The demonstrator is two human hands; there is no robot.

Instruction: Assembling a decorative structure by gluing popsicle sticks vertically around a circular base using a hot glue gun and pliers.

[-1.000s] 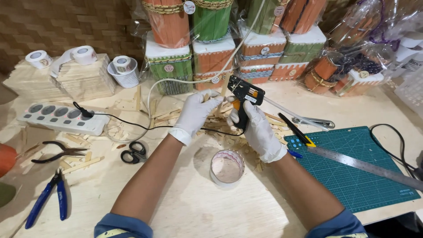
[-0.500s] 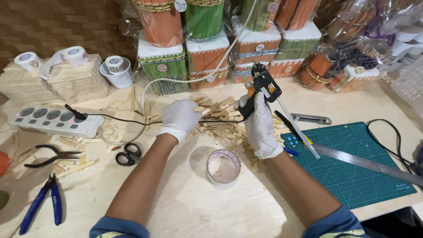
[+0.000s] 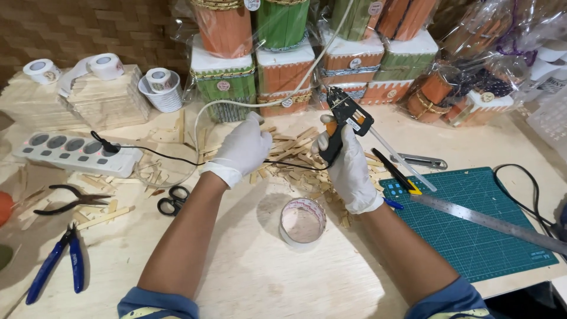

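Tape roll (image 3: 302,220) stands nearest on the desk (image 3: 248,272) — beyond it, right hand (image 3: 348,165) grips the glue gun (image 3: 344,121), left hand (image 3: 245,147) cupped, reaching into the wooden sticks (image 3: 295,155). Best keep the nozzle raised — pick one stick cleanly.

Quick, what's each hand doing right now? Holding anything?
Left hand: gloved, curled down over the pile of wooden sticks; whether it grips one cannot be told.
Right hand: gloved, closed around the black glue gun, held above the table.
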